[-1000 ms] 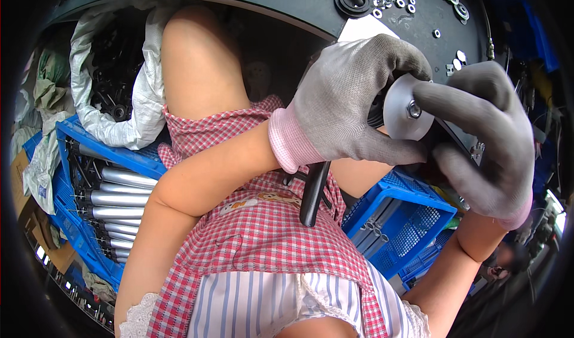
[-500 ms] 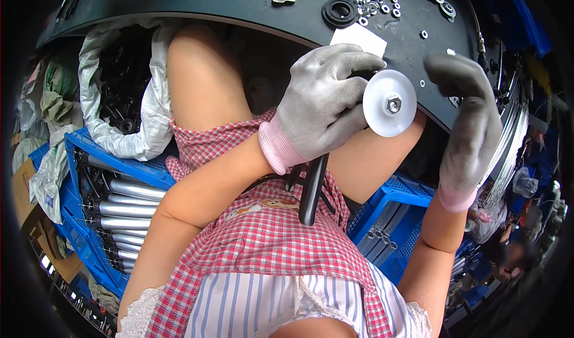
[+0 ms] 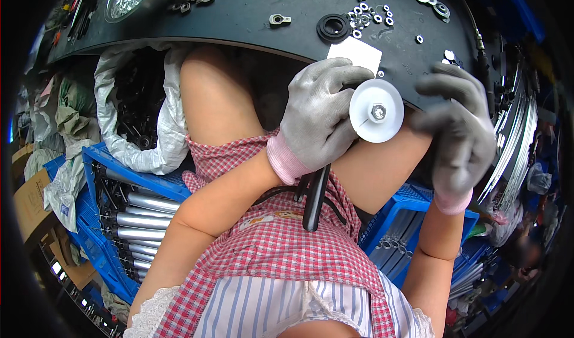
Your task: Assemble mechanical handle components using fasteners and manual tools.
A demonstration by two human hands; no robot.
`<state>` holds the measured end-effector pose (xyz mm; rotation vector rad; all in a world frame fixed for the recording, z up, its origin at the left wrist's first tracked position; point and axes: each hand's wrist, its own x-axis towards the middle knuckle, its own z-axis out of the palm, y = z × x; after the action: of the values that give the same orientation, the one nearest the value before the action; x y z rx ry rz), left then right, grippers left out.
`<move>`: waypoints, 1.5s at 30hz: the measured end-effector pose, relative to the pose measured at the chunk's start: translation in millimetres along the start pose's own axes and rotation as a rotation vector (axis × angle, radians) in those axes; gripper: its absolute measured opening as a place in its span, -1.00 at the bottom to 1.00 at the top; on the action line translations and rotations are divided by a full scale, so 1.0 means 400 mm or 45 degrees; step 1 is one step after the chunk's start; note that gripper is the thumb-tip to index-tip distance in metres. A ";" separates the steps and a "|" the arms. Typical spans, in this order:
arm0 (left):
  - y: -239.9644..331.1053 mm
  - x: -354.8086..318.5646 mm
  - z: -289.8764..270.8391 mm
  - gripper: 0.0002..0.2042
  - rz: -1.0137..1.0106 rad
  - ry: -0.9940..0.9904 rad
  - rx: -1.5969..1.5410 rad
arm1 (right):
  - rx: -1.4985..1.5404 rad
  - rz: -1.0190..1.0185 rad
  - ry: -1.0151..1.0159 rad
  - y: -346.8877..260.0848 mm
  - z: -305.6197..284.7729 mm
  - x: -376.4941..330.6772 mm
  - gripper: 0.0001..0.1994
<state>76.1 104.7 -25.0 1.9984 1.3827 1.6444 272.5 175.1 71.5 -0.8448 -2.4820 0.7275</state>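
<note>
Left hand (image 3: 320,120), grey glove, fingers closed round black rod (image 3: 315,197) carrying white disc (image 3: 376,111); rod hangs down over lap, disc held up facing camera, just below counter (image 3: 251,15) edge. Hex nut (image 3: 378,112) already seated at disc centre; whether fully tightened, cannot tell. Right hand (image 3: 457,132), gloved, just beside disc, fingers spread loose, holding nothing. Judged: disc and nut mounted, final tightening possibly left. Loose nuts and washers (image 3: 368,16) scattered on counter; blue crate (image 3: 101,218) of metal tubes at left

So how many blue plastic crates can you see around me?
2. One blue crate sits at lower left, holding silver tubes; another blue crate is at lower right, behind the right forearm. More may be hidden.
</note>
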 end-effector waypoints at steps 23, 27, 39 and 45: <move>0.225 -0.064 0.030 -0.56 0.360 -0.145 -0.540 | 1.705 0.535 0.329 -0.084 0.301 -0.473 -0.62; 0.176 -0.122 0.098 -0.32 0.465 -0.785 -0.352 | 0.549 0.653 0.405 -0.091 0.082 -0.745 -0.46; 0.212 -0.111 -0.049 -0.88 -0.480 -0.851 -0.364 | -0.127 0.621 1.654 0.016 0.060 -0.515 -0.64; 0.229 -0.013 0.019 -0.42 -0.536 -0.550 -0.964 | -0.131 0.770 1.178 -0.151 0.199 -0.366 -0.63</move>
<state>130.7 54.5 29.6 1.3807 0.7760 1.1896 310.8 11.8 14.4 -1.5602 -1.4450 0.2567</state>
